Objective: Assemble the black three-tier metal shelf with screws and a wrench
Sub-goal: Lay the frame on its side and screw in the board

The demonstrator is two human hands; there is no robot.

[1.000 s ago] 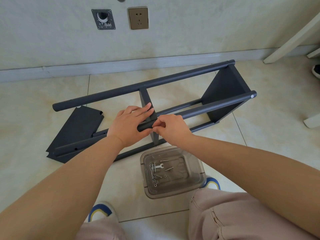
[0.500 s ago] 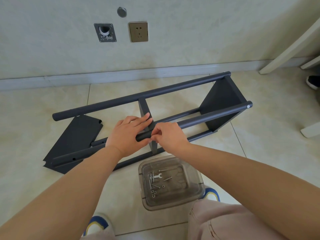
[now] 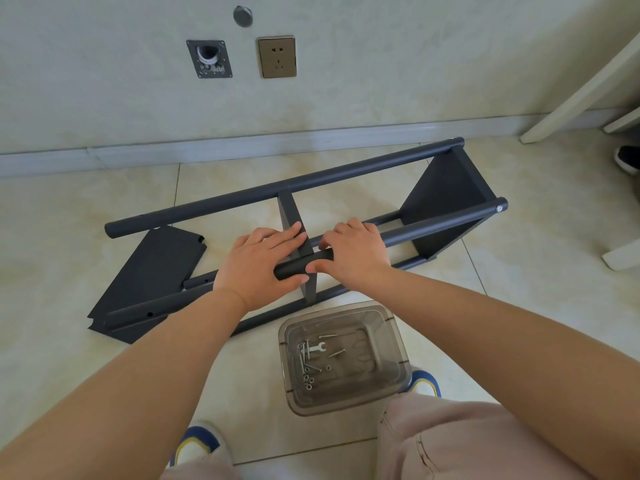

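At the bottom edge of the frame are two knees in pale pink trousers [image 3: 460, 441] and the toes of blue-and-yellow shoes [image 3: 197, 445] on the beige tiled floor [image 3: 52, 258]. Just above them, lower centre, stands a clear plastic box [image 3: 391, 372] holding loose screws [image 3: 336, 353], nuts and a small silver wrench [image 3: 317, 348].

Both bare forearms reach up from the lower corners to the middle of the frame. The left hand [image 3: 258, 263] lies over the near end of a short black tube [image 3: 294, 268], thumb beneath and fingers stretched across onto the middle shelf panel [image 3: 297, 233], so it grasps the tube. The right hand [image 3: 356, 252] is curled round the same tube just to the right, its thumb tip almost meeting the left thumb.

The black shelf frame [image 3: 446, 192] lies on its side across the centre of the frame, running from mid left to upper right. Its far long tube [image 3: 277, 188] spans the whole length; the right-end panel stands upright between the tubes. A loose shelf panel [image 3: 156, 268] lies tilted at left, under another tube [image 3: 145, 311] on the floor.

Beyond, a grey skirting board meets a pale wall with a brass-coloured socket [image 3: 277, 57], a metal plate with a hole [image 3: 209, 59] and a round cap [image 3: 242, 16]. White furniture legs [image 3: 581, 88] show at upper right, beside a dark shoe [image 3: 628, 161].
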